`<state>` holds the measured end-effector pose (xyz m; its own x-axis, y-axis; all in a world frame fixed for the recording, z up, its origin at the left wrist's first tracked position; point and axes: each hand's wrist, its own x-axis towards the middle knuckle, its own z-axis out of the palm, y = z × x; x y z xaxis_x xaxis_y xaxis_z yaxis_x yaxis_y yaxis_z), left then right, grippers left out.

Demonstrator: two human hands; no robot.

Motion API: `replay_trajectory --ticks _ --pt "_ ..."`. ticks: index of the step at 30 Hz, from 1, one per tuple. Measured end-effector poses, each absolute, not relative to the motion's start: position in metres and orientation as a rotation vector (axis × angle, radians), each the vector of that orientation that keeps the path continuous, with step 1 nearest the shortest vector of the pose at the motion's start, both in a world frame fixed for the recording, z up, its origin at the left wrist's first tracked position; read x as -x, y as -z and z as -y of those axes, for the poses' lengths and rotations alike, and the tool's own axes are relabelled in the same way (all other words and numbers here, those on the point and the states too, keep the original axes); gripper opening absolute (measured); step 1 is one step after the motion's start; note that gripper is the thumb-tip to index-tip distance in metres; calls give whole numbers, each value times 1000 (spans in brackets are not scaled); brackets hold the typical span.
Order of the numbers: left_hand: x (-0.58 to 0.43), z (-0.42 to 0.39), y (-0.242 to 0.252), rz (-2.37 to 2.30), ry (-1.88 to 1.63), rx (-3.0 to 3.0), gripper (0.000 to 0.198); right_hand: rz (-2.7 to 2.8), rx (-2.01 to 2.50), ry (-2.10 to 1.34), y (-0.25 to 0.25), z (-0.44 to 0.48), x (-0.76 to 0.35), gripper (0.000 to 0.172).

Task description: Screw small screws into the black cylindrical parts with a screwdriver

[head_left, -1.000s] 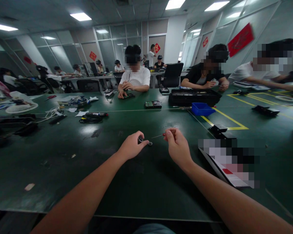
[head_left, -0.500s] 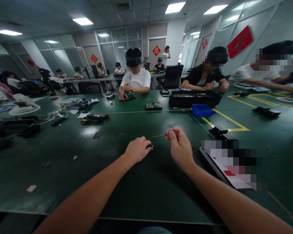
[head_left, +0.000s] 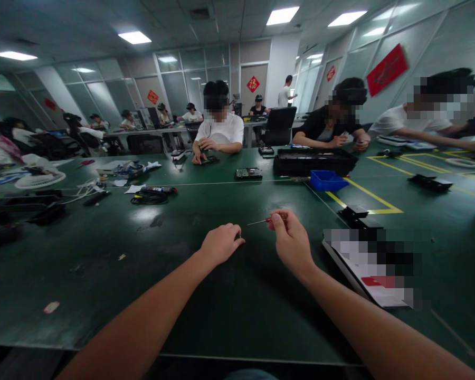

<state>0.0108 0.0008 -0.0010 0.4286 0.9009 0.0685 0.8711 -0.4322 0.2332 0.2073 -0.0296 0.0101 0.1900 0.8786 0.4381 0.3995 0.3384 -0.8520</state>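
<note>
Dim office room: holds glass partitions point(head_left: 193, 68), lit rectangular ceiling panels point(head_left: 283, 16) and a red diamond-shaped paper point(head_left: 253, 84) on the far door.
Glossy dark-green worktable point(head_left: 193, 316): spans the view, reflecting light.
Standing person in a white top point(head_left: 285, 95): shown left of that paper a second ago, now well to its right.
Long black plastic case point(head_left: 314, 162): lies across the table's far side.
Left hand point(head_left: 221, 244): fingers curled toward the thumb; cannot tell whether gripping anything.
Right hand point(head_left: 292, 238): thumb and forefinger pinching the handle, much as before.
Open blue plastic bin point(head_left: 328, 181): sits just in front of the case.
Slim screwdriver with red handle and thin metal shaft point(head_left: 258, 222): between the hands; long axis crosswise, nearly level; tip points left, slightly lower than the handle, just short of the left fingertips.
Small dark round piece: visible by the left thumb a second ago, now hidden.
</note>
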Motion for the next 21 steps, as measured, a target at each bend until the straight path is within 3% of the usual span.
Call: replay_trajectory --ticks 7,15,21 --pt "21 -18 4 -1416 -691 -2024 30 1416 1250 -547 -11 31 -208 28" --pt "89 -37 -37 -1185 -1348 -849 18 1427 1240 -560 -10 31 -208 28" --pt "175 -22 -53 -1412 -1563 -680 11 1466 1250 -589 -8 31 -209 27"
